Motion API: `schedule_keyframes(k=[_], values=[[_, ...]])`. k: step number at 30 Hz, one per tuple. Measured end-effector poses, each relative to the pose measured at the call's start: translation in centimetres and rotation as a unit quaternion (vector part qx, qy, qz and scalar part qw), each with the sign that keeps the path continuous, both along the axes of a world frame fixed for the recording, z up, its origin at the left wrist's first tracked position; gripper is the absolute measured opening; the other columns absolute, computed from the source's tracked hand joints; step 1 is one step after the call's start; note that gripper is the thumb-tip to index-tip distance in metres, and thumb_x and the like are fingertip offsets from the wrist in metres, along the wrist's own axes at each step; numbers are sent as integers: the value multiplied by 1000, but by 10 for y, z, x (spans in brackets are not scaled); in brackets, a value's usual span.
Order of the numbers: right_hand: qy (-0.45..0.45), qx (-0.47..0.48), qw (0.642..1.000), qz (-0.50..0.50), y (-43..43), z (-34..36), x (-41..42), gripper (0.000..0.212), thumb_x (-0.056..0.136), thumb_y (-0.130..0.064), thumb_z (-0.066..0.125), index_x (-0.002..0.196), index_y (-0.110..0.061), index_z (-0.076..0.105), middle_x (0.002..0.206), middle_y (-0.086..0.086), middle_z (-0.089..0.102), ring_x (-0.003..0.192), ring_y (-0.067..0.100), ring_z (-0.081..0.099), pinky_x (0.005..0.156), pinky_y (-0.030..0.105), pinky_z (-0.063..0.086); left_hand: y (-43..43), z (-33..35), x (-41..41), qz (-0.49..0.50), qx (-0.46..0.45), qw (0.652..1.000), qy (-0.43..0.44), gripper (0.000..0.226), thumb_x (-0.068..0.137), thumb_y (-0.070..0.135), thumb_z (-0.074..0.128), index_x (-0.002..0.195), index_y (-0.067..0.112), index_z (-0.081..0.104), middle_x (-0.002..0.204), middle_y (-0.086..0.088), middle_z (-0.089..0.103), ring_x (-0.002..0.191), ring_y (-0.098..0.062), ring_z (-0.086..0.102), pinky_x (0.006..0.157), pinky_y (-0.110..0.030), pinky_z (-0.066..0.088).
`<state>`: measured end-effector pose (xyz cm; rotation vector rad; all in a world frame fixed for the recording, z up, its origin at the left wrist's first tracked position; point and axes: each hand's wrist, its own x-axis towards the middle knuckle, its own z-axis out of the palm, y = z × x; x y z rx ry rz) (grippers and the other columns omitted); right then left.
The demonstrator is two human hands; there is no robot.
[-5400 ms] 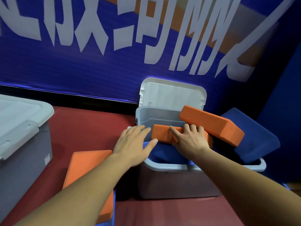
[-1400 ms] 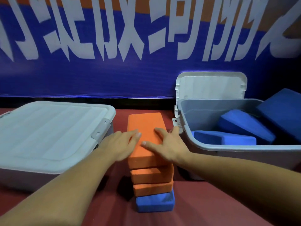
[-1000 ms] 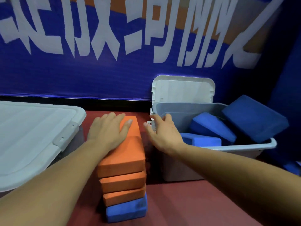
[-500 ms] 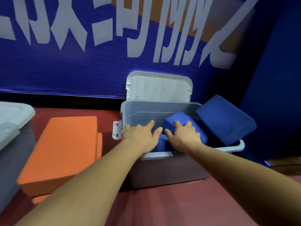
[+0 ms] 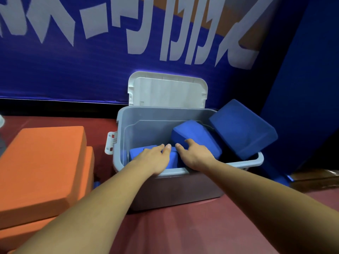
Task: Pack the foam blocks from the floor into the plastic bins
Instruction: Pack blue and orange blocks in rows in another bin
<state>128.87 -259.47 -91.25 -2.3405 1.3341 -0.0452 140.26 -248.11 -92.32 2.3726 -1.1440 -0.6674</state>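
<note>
Blue foam block [image 5: 139, 153] lies flat in the bin's [image 5: 238, 164] near-left corner, long axis along the near wall. Versus 0.5 s ago, I see both hands gone from the near rim to deeper inside. The left hand [image 5: 156, 158] rests flat on it, fingers straight. The right hand [image 5: 196, 154] sits loose against the tilted block [image 5: 194, 132], no grip. Third block [image 5: 242, 129] leans over the right rim. Orange stack [image 5: 42, 162] sits on the floor [image 5: 183, 226], left of the bin.
</note>
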Motion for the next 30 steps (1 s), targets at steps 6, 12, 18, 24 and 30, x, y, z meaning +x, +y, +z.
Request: schedule_keyframes(k=[6,12,18,24,30], values=[[-140,-19,988,-54,17,28,6,59,96,-70,36,138,-33,56,144,14,35,98,30,57,85,34,41,12,20,6,86,-89,992,-18,58,100,66,14,85,26,54,106,-15,65,107,-38,55,96,-47,46],[-343,-50,935,-69,63,57,36,45,95,-68,42,114,-34,65,120,0,38,102,23,59,90,32,43,48,70,26,138,-228,962,-62,58,106,55,20,116,18,64,122,-19,64,116,-44,54,94,-45,42],[-405,-11,914,-17,125,80,78,41,90,-67,58,111,-32,59,114,-3,39,98,19,56,90,31,40,124,97,65,164,-322,927,-104,39,105,51,38,113,29,69,98,-5,70,104,-31,60,80,-33,40],[-371,10,925,82,206,68,125,40,88,-65,62,105,-30,53,102,-7,37,97,24,56,94,37,45,225,93,111,204,-234,943,-121,26,100,56,42,103,35,57,117,-5,58,101,-25,57,83,-33,39],[-326,-10,928,179,263,44,136,36,88,-63,61,103,-34,48,105,-3,39,99,22,53,91,36,43,294,86,133,221,-114,966,-79,33,97,61,42,97,29,46,114,-6,44,99,-29,58,96,-42,44]])
